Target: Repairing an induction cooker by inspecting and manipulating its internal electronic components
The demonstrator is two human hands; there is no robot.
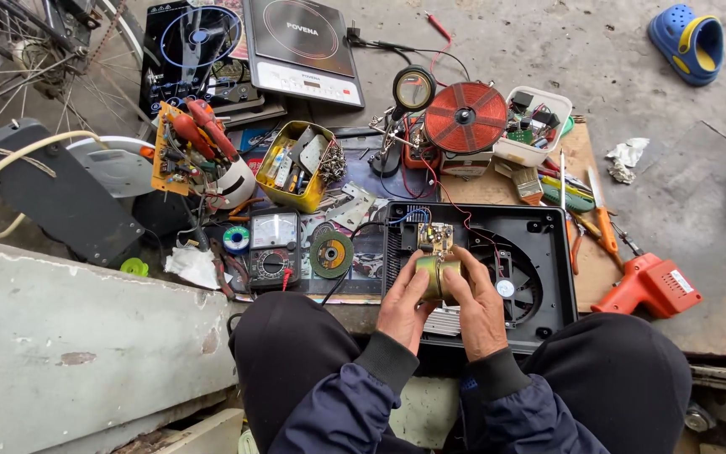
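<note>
Both hands are on the same part: left hand (pixel 402 313) and right hand (pixel 479 313) are closed around a small brass-coloured cylinder (pixel 437 277), fingers wrapped on its left and right flanks, thumbs up near the top edge. It sits between the two sets of fingertips, held over the near edge of the opened black cooker housing (pixel 548 252), with only its middle strip visible. Can't tell whether it rests on the finned heatsink (pixel 442 321) below or is lifted clear. Risks, as I judge them: the small green circuit board (pixel 435 238) is just beyond the fingertips with red and blue wires (pixel 464 217) running off it, so a twist or pull on the cylinder could snag or strain those leads. A slip would drop it onto the heatsink or into the fan (pixel 510 273) just to the right. The floor is crowded, so anything knocked loose gets lost fast. Left of the housing: analogue multimeter (pixel 274 250), grinding disc (pixel 332 255), solder spool (pixel 236 240). Right: orange drill (pixel 650 286), screwdrivers (pixel 600 220). Farther out: yellow parts tin (pixel 296 166), red induction coil (pixel 465 117), white tray of components (pixel 539 126), two induction cooktops (pixel 300 46) at the back.
</note>
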